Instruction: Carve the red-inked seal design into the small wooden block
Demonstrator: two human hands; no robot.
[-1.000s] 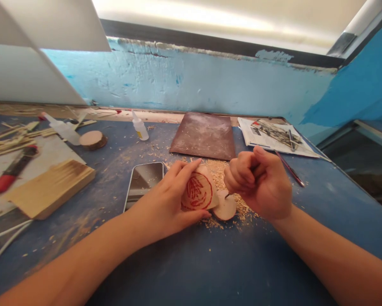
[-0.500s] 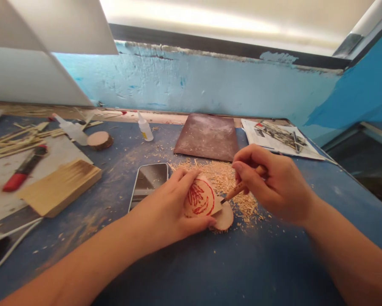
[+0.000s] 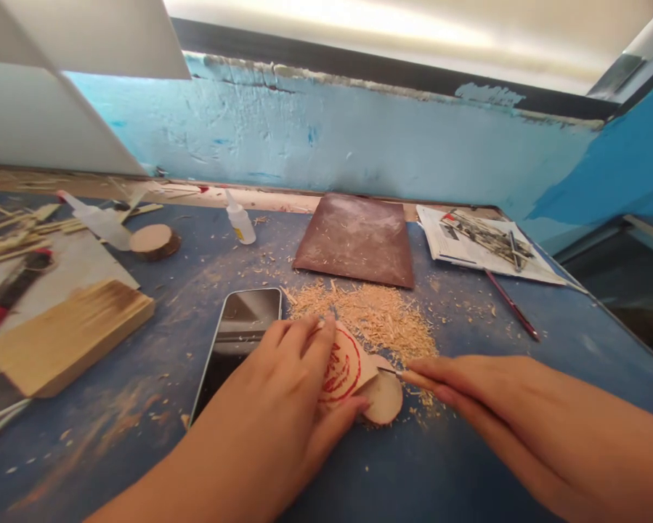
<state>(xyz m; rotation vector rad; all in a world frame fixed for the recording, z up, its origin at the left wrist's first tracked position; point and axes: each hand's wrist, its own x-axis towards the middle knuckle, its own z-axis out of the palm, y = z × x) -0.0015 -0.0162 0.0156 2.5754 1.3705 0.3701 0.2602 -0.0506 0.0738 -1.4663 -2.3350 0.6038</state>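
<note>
My left hand [image 3: 282, 392] is closed over a flat piece of wood [image 3: 353, 363] with red lines on its face: a ring around a leaf-like pattern. Its fingers lie across the far side and the thumb presses near the front edge. Beneath the piece's right corner lies a round wood slice [image 3: 388, 404]. In my right hand [image 3: 500, 414] is a carving chisel [image 3: 416, 379] with a wooden handle. Its thin metal tip touches or nearly touches the right edge of the marked piece. The hand hides most of the handle.
Wood shavings [image 3: 380, 312] are heaped behind the work. A phone [image 3: 239, 327] lies left of it. Sandpaper [image 3: 356, 240], a glue bottle [image 3: 241, 221], a log slice [image 3: 152, 240], a wooden block [image 3: 70, 334], a pencil [image 3: 511, 303] and papers [image 3: 457, 243] surround it.
My right hand has lowered and turned, bringing the chisel to a flatter angle at the wood's right edge. The pencil on the right is now uncovered. The view has shifted slightly.
</note>
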